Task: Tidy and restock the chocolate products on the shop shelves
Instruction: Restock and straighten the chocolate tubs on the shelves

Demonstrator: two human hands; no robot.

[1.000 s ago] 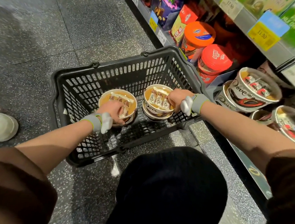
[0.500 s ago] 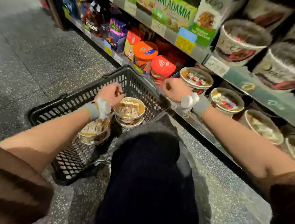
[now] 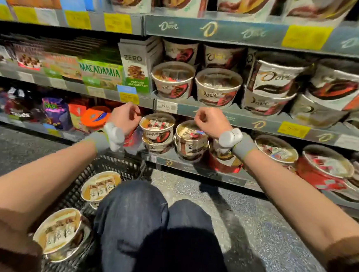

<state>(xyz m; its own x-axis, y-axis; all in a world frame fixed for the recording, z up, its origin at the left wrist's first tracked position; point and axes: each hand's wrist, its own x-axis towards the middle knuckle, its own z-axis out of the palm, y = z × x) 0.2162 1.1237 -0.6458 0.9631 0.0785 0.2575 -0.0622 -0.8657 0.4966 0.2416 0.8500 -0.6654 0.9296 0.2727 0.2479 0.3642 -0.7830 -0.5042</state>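
Shop shelving fills the view ahead, its grey rail edges (image 3: 257,33) printed with a chocolate brand's logo, above a speckled grey floor. Both hands hang raised in front of the lower shelves. The left hand (image 3: 126,116) has its fingers curled loosely inward and holds nothing; the right hand (image 3: 210,120) is likewise curled into a loose fist with nothing in it.

Just beyond and slightly below the knuckles, between the two hands, sit two round cream-and-brown paper tubs of wrapped chocolates with clear lids — one (image 3: 156,126) nearer the left hand, the other (image 3: 191,138) under the right wrist, each resting on another tub.

The stock still to be shelved lies the other way: back and down on the left side, in a black plastic mesh basket (image 3: 116,165) on the floor beside the person's left knee. It holds two matching round tubs, a farther one (image 3: 100,186) and a nearer one (image 3: 60,233), both upright with lids facing up.

The left hand is clearly closer to the basket, so it probably makes the next pick — a reach down and back.
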